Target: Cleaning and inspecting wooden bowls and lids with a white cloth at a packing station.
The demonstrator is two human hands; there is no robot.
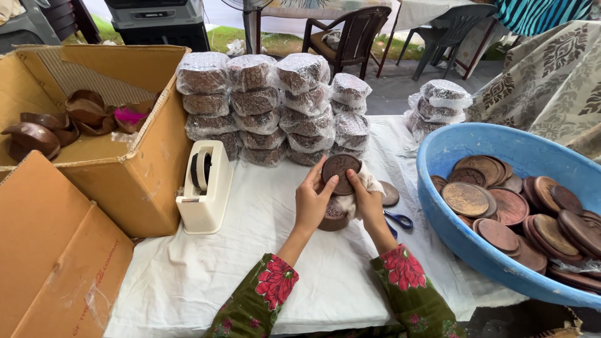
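Observation:
A round dark-brown carved wooden disc [339, 170] is held upright between both hands above the white-covered table [263, 250]. My left hand [311, 201] grips its left edge. My right hand [365, 199] grips its right edge and also holds a white cloth [369, 182] against it. Just below the hands stands a short stack of similar discs [333, 216]. A single disc [390, 193] lies flat to the right, and blue-handled scissors [397, 220] lie near my right wrist.
A white tape dispenser [205, 186] stands left of the hands. Plastic-wrapped stacks of discs [269, 106] fill the back of the table. An open cardboard box [134, 169] with wooden bowls sits at left; a blue tub [494, 250] of discs at right. Chairs stand behind.

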